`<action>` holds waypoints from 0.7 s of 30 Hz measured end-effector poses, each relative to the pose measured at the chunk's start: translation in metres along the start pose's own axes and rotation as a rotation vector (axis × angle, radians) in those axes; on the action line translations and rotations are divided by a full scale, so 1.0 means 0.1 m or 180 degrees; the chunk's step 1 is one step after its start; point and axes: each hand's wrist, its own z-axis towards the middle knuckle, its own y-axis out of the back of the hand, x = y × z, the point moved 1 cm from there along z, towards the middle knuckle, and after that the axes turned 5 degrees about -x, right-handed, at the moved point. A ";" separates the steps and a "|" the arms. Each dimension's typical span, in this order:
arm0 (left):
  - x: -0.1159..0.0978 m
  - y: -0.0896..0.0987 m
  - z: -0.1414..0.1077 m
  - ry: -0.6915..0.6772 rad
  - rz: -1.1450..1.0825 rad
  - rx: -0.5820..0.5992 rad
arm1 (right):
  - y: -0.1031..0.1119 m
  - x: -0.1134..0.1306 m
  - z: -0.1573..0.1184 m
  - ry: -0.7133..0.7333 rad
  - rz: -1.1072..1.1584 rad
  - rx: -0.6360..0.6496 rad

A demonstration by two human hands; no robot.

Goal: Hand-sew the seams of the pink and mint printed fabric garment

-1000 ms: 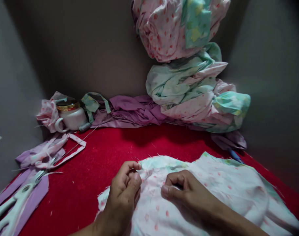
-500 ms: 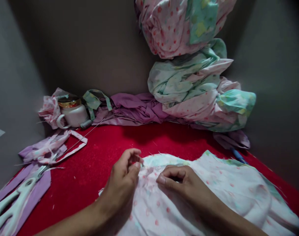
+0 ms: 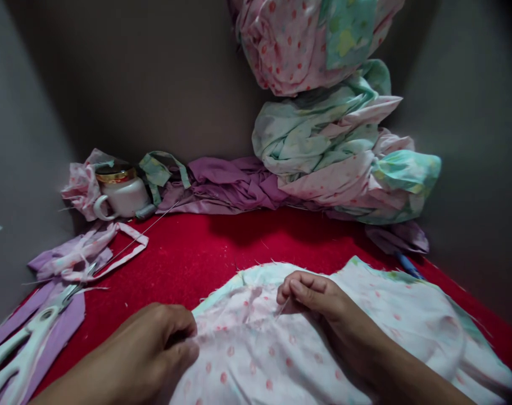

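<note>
White cloth with pink dots and a mint-green edge (image 3: 256, 360) lies spread and rumpled in front of me. At its left side, my left hand (image 3: 163, 343) is closed on the cloth, with thumb and fingers pinching the edge. My right hand (image 3: 315, 292) is held just over the upper middle of the cloth, fingertips pressed together. A thin, shiny, needle-like sliver (image 3: 284, 306) pokes down from those fingertips; whether thread runs from it is too fine to tell. The cloth between my hands looks gathered and stretched.
White-handled scissors (image 3: 32, 337) lie on purple scraps at the left of the red surface (image 3: 175, 264). Behind stand a white lidded mug (image 3: 127, 194), a small spool (image 3: 146, 212) and purple cloth (image 3: 234, 183). Bundled printed cloth (image 3: 331, 146) is piled back right, near a blue pen-like object (image 3: 408, 266).
My left hand has moved left and toward me and now pinches the cloth's edge. My right hand has risen slightly and turned, and the thin sliver shows at its fingertips.
</note>
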 end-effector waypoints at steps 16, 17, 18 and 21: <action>0.18 0.10 0.04 0.0136 -0.0377 0.0225 | -0.03 -0.04 0.01 -0.0093 -0.0174 -0.0056; 0.18 0.10 0.04 0.0114 -0.0360 0.0203 | -0.03 -0.04 0.01 -0.0089 -0.0208 -0.0067; 0.18 0.10 0.04 0.0098 -0.0341 0.0182 | -0.03 -0.04 0.01 -0.0090 -0.0234 -0.0071; 0.20 0.08 0.05 0.0066 -0.0291 0.0156 | -0.02 -0.05 0.01 -0.0106 -0.0252 -0.0086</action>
